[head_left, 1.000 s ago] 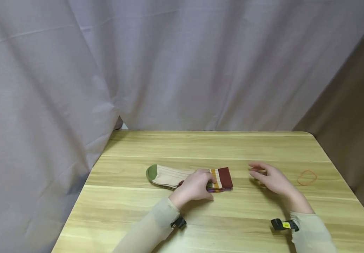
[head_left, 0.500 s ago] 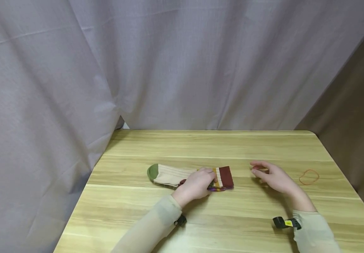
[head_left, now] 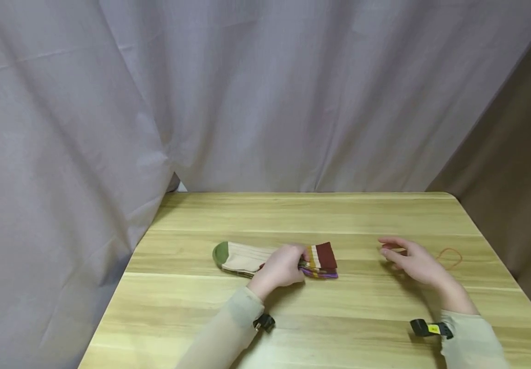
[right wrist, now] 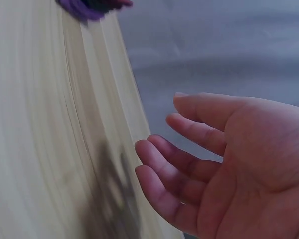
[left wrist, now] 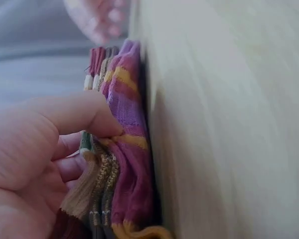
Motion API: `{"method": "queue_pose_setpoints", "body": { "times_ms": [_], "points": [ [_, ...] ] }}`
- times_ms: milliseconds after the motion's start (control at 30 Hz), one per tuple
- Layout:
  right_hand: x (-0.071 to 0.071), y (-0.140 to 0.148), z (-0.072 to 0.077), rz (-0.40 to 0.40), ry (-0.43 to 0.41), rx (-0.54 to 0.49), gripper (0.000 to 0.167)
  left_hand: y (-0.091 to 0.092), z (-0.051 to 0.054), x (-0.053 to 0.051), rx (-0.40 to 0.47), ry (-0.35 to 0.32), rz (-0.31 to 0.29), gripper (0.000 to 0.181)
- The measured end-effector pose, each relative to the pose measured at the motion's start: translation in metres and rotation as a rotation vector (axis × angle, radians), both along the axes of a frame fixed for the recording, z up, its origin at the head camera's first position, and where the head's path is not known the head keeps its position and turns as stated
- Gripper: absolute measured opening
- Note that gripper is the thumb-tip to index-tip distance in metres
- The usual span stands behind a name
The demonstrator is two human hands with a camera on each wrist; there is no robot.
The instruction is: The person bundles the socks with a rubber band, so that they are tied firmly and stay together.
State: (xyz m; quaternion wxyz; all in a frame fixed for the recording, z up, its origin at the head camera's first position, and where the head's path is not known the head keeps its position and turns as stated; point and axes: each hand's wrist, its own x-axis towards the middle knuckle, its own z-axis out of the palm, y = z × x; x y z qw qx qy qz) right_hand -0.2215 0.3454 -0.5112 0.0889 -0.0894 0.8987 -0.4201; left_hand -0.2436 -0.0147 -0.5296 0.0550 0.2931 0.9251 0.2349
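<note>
A stack of socks (head_left: 247,255) lies lengthwise on the wooden table. The top sock is cream with a green toe, yellow and white stripes and a dark red cuff. My left hand (head_left: 280,266) grips the stack near its cuff end. In the left wrist view the thumb presses on a purple and maroon sock (left wrist: 127,109) at the bottom of the stack, with fingers on the opposite side; brown layers show between. My right hand (head_left: 415,261) hovers over the table to the right of the cuffs. Its fingers are loosely bent and hold nothing, as the right wrist view shows.
A thin orange rubber band (head_left: 451,252) lies on the table (head_left: 339,318) just beyond my right hand, partly hidden by it. Grey curtains (head_left: 256,102) hang behind the table and on the left; a darker brown one (head_left: 518,179) hangs at the right.
My right hand has shifted a little to the right, partly covering the rubber band. The left hand's fingers have drawn in around the socks, and more layers show at the cuff end.
</note>
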Motion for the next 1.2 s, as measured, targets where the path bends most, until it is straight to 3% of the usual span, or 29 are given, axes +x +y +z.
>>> {"method": "queue_pose_setpoints", "body": {
  "times_ms": [167, 333, 567, 800, 1000, 1200],
  "points": [
    [0.005, 0.037, -0.002, -0.044, 0.046, 0.118, 0.051, -0.009, -0.002, 0.002, 0.19, -0.085, 0.066, 0.034],
    [0.011, 0.074, -0.007, -0.119, 0.095, 0.255, 0.047, -0.012, -0.008, 0.005, 0.273, -0.059, 0.111, 0.031],
    [0.018, 0.11, -0.015, -0.192, 0.068, 0.35, 0.047, -0.01, -0.012, 0.009, 0.191, 0.031, 0.138, 0.033],
    [0.018, 0.118, -0.017, -0.204, 0.061, 0.415, 0.046, -0.003, -0.01, 0.013, 0.06, 0.111, 0.156, 0.035],
    [0.016, 0.111, -0.014, -0.162, 0.058, 0.516, 0.031, -0.005, -0.011, 0.012, 0.092, 0.092, 0.157, 0.023],
    [0.013, 0.09, -0.011, -0.114, 0.131, 0.565, 0.024, -0.013, -0.01, 0.009, 0.186, -0.003, 0.138, 0.02]
  ]
}}
